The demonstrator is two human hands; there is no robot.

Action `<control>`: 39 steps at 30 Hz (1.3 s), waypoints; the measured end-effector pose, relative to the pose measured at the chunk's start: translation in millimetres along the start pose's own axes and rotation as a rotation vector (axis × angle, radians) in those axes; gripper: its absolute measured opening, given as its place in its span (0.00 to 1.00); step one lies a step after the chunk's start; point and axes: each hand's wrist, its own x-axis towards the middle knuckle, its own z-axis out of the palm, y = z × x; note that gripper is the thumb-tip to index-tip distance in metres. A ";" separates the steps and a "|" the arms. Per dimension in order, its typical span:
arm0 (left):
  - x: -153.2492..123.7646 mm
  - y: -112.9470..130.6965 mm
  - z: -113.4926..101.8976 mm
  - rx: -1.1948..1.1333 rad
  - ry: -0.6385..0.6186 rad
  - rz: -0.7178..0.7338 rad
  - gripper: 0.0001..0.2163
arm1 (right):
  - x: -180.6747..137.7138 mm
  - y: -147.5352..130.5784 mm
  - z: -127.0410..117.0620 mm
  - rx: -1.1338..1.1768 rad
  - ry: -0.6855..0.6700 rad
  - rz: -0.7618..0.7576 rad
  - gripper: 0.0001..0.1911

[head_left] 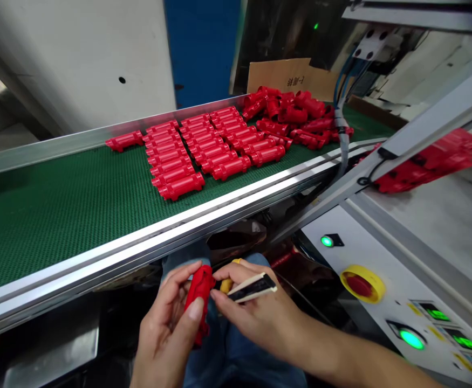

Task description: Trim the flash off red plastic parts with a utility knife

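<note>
While the left hand is cradling a red moulded plastic part upright, its fingers are curling around the back and its thumb is pressing on the front, clamping the part firmly. The right hand is coming in from the right, close against the part, with its fingers pinched together around a flat black-and-cream tool. A small yellow piece is showing between the part and the right hand, though what it belongs to is hard to tell. Both hands are working just above the person's blue denim jeans, below the near aluminium rail of a conveyor. Beyond that rail, a green textured belt is carrying neat rows of matching red cylindrical parts, and a loose heap of them is piled towards the far end, against the far rail. A cardboard sheet is standing behind the heap, and blue hoses are running down beside the belt. To the right, a white control panel is carrying a red emergency stop button in a yellow collar, plus glowing green indicator lights. More red parts are lying further right, past a grey metal frame.
</note>
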 end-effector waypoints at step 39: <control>0.1 19.1 11.5 -0.288 -0.021 -0.206 0.16 | -3.9 -0.6 6.8 0.136 0.093 -0.049 0.06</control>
